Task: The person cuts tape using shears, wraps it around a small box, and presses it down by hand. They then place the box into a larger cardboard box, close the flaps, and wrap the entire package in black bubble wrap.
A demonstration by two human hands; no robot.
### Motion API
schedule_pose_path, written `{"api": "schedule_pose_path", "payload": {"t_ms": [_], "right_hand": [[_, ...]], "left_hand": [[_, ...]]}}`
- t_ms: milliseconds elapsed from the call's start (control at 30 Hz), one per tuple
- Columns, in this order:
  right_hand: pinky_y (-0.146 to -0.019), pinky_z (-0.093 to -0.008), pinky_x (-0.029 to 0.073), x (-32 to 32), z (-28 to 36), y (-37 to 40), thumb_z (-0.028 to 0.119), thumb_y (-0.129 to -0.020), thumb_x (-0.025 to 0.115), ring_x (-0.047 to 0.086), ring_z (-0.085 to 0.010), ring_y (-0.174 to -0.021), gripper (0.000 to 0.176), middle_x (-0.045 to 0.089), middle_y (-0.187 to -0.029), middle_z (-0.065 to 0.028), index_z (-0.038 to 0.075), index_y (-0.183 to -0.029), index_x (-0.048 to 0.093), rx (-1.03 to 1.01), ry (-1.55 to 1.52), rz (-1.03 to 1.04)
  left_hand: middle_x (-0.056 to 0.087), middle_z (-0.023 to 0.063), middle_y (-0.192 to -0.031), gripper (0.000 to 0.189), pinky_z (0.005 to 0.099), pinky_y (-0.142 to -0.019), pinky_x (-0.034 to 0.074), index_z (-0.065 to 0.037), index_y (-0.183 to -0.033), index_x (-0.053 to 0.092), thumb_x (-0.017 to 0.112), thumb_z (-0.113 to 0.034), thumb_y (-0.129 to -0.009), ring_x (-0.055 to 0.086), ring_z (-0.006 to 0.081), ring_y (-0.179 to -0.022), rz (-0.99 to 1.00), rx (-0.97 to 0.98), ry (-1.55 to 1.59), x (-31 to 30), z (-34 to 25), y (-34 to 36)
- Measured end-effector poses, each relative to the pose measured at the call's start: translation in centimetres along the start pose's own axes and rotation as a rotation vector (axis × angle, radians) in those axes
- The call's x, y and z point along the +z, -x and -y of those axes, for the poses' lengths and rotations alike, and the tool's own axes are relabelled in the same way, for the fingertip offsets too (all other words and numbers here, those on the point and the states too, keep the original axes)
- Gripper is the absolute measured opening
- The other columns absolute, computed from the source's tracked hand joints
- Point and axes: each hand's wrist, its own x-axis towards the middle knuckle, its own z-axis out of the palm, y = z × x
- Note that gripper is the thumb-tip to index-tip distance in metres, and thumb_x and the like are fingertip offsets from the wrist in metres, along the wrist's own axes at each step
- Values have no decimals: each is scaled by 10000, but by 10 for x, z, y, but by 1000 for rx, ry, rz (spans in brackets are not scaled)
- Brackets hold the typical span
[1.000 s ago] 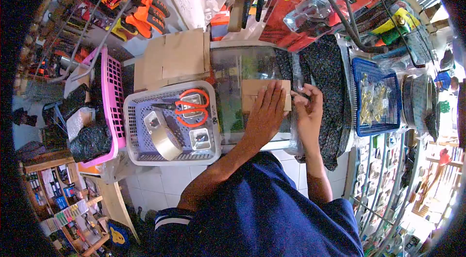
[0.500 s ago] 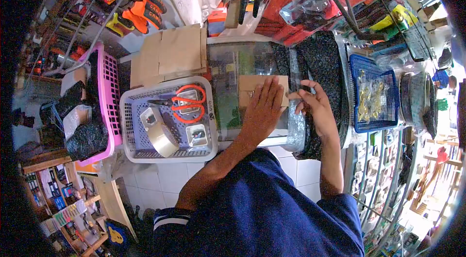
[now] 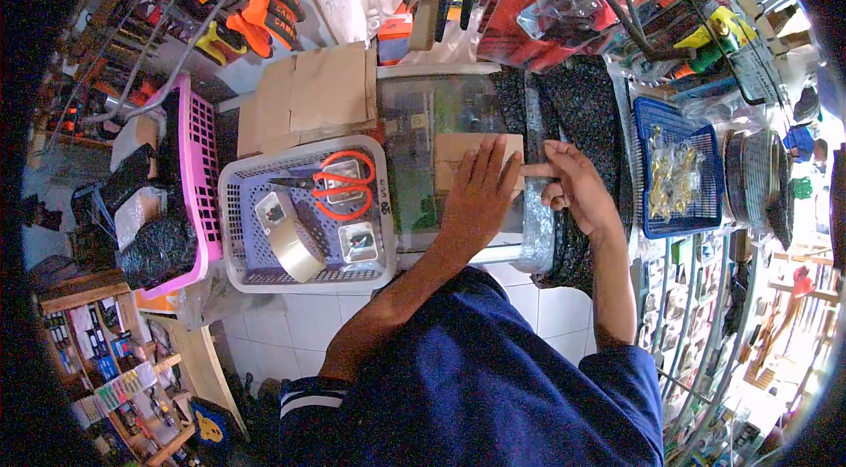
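A small flat brown cardboard box (image 3: 449,150) lies on the glass counter top (image 3: 410,203). My left hand (image 3: 480,181) rests flat across it, fingers stretched out and pressing on its top. Just right of the box is my right hand (image 3: 577,183), its fingers apart and one finger stretched left to the box's right edge. Nothing shows in this hand, though its palm side is partly hidden. Under and beside it lie a roll of clear bubble wrap (image 3: 539,229) and black bubble wrap (image 3: 586,106).
Left of the box stands a grey basket (image 3: 385,242) with orange-handled scissors (image 3: 346,185), a tape roll (image 3: 298,251) and small trays. Cardboard sheets (image 3: 308,97) lie behind it. A pink basket (image 3: 203,167) is farther left; a blue basket (image 3: 648,225) with brass-coloured parts stands right.
My right hand has turned, and its stretched finger now points more plainly at the box's right edge. My left hand stays flat on the box.
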Motion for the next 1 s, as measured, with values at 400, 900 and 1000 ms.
{"api": "schedule_pose_path", "payload": {"t_ms": [400, 900, 1000], "right_hand": [[-456, -235, 416, -26, -15, 16, 446, -1055, 496, 557, -120, -540, 456, 696, -1241, -242, 134, -1385, 451, 151, -414, 162], [-942, -342, 492, 19, -72, 20, 139, -1027, 582, 636, -230, -974, 404, 679, -1090, -124, 49, -1420, 574, -654, 526, -364], [-980, -349, 468, 38, -86, 16, 167, -1039, 574, 612, -278, -1052, 427, 638, -1094, -162, 49, -1449, 558, -651, 631, -365]], "left_hand": [[413, 279, -1535, 555, 522, -1205, 277, -115, -1429, 512, 603, -196, -887, 371, 400, -1467, -13, 13, -51, -6, -2, 0], [383, 270, -1570, 585, 515, -1225, 252, -27, -1463, 466, 558, -207, -914, 350, 385, -1487, 5, -12, -43, 1, -3, 0], [404, 265, -1556, 619, 503, -1228, 260, 51, -1471, 416, 540, -202, -920, 370, 378, -1475, -21, -15, -39, -3, -2, 0]]}}
